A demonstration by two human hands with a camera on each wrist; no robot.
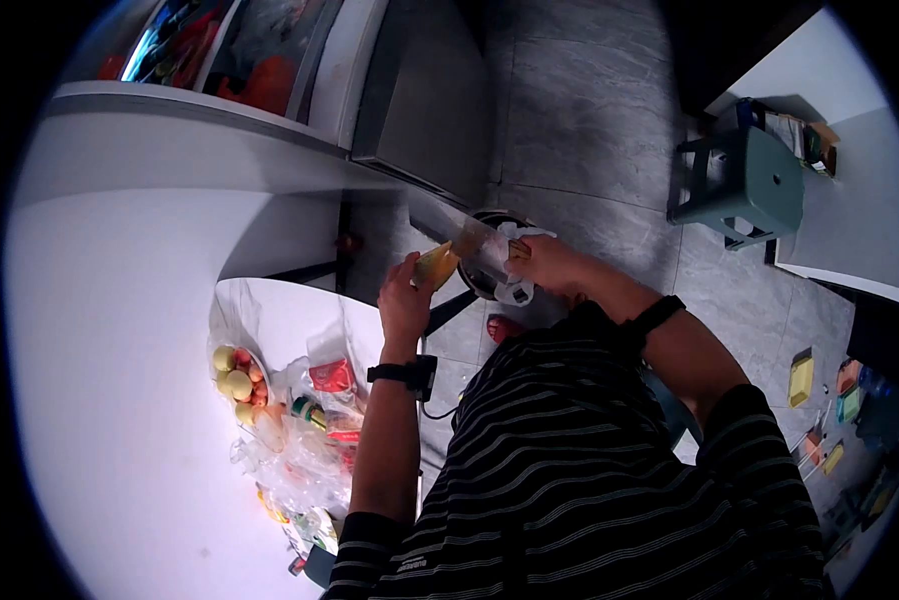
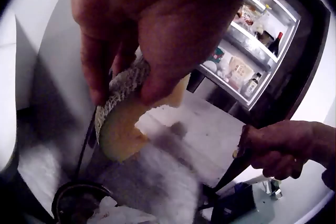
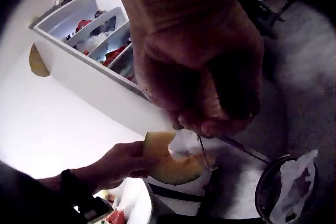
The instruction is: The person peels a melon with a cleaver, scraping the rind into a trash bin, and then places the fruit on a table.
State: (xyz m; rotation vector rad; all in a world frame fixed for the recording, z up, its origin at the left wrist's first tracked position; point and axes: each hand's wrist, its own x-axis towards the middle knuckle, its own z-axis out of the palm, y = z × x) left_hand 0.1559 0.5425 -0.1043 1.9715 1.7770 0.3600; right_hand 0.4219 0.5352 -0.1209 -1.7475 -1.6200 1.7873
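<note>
My left hand [image 1: 404, 302] grips a curved melon wedge [image 2: 118, 134] by its netted rind. In the left wrist view the orange flesh faces down, with a scooped-out hollow along its inner side. My right hand [image 1: 547, 262] grips the handle of a broad-bladed knife [image 1: 484, 248], its fingers curled round it. The blade reaches toward the wedge, close beside its flesh in the head view. In the right wrist view the right hand hides most of the knife. Below both hands stands a round bin [image 3: 257, 199] with a white plastic bag [image 3: 294, 187] over its rim.
On the left, a white table [image 1: 354, 310] bears a bowl of fruit [image 1: 237, 385], plastic bags and red packets. An open fridge [image 2: 294, 19] with filled door shelves stands ahead. A green stool [image 1: 769, 190] stands on the tiled floor at the right.
</note>
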